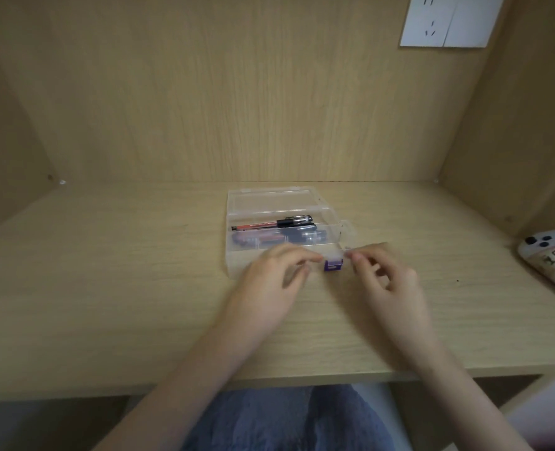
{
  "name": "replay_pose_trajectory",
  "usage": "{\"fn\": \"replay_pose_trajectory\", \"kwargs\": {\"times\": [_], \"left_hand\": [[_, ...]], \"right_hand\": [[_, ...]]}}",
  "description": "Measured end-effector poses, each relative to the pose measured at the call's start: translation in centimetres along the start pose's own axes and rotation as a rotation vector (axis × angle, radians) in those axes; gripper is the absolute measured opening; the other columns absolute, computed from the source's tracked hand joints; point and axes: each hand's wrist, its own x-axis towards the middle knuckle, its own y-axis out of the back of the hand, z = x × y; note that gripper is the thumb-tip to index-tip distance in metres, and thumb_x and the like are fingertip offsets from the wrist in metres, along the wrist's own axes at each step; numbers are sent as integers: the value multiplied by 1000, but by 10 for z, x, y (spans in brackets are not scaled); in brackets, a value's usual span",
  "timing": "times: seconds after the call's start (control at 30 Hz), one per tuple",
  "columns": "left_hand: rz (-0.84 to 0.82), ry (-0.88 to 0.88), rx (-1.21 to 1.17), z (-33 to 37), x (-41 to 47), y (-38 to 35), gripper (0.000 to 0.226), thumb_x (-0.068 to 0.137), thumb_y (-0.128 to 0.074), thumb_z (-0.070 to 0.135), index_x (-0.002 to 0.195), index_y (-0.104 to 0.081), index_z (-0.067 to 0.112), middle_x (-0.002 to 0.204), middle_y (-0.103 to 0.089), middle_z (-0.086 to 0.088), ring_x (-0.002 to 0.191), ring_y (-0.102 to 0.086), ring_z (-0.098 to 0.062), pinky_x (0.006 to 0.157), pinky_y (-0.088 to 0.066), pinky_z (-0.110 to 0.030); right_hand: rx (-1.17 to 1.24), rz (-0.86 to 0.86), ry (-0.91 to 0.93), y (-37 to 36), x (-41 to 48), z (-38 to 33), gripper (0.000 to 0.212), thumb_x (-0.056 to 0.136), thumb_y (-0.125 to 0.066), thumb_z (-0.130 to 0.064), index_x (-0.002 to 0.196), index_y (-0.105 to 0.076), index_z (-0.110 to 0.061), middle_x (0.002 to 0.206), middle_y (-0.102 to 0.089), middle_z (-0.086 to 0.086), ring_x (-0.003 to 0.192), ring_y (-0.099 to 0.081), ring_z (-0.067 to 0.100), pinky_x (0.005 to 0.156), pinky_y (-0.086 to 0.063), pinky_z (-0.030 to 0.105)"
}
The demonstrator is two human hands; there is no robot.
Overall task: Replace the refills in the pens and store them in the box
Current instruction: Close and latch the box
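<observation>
**Closing the latch on the box**

From my seat, I see the tabletop [107,288] filling the view inside a wooden alcove, with a socket [448,21] high on the back wall and a white controller [552,258] lying at the far right edge. The clear box [237,265] sits mid-table with its lid down, I think; through it I make out pens [279,224], one red-barrelled with a black cap, others blurred below it. The purple latch [333,265] sits on the box's near edge.

My guess is the pens are stored and only the latch is left. To do it well I'd steady the box on both sides and press the latch squarely until it seats.

My left hand [269,284] rests at the front wall, fingers curled, tips just beside the latch. My right hand [390,281] mirrors it, fingers loosely bent. Neither holds anything I can see.
</observation>
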Motion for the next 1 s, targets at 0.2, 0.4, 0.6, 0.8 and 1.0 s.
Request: {"fn": "replay_pose_trajectory", "kwargs": {"times": [0.2, 0.4, 0.6, 0.8, 1.0], "left_hand": [[-101, 94, -36, -5, -19, -25, 30, 89, -57, 25, 117, -59, 35, 115, -58, 16, 107, -52, 1, 96, -42, -32], [-181, 119, 43, 14, -13, -36, 44, 93, -48, 37, 136, -41, 29, 135, -48, 7, 125, -38, -7, 105, -28, -26], [-171, 139, 181, 20, -5, -48, 54, 92, -48, 44, 140, -35, 22, 137, -46, 1, 127, -36, -15, 104, -26, -27], [-175, 62, 370, 11, 3, -54, 57, 88, -55, 43, 137, -39, 19, 135, -43, 1, 125, -34, -18, 103, -27, -30], [-122, -71, 381, -2, 5, -49, 41, 92, -53, 21, 132, -49, 15, 118, -50, -6, 112, -42, -23, 97, -36, -36]], "right_hand": [[-364, -156, -376, 49, 7, 28, 38, 98, -38, -31, 125, -57, -12, 132, -53, 12, 123, -44, 32, 104, -32, 42], [-260, -337, -254, 38, -7, 20, 29, 97, -44, -10, 119, -63, -12, 117, -62, 8, 112, -49, 26, 91, -33, 25], [-46, -493, -117, 33, -16, 0, 34, 93, -46, 3, 113, -65, -17, 110, -64, -10, 101, -57, -5, 82, -30, -4], [24, -413, -73, 29, -12, 7, 37, 89, -51, 6, 102, -69, -24, 95, -69, -21, 90, -60, -14, 81, -39, 2], [-189, -303, 155, 28, -5, 27, 31, 81, -71, -11, 110, -66, -20, 104, -62, -13, 98, -49, 2, 91, -32, 9]]}}
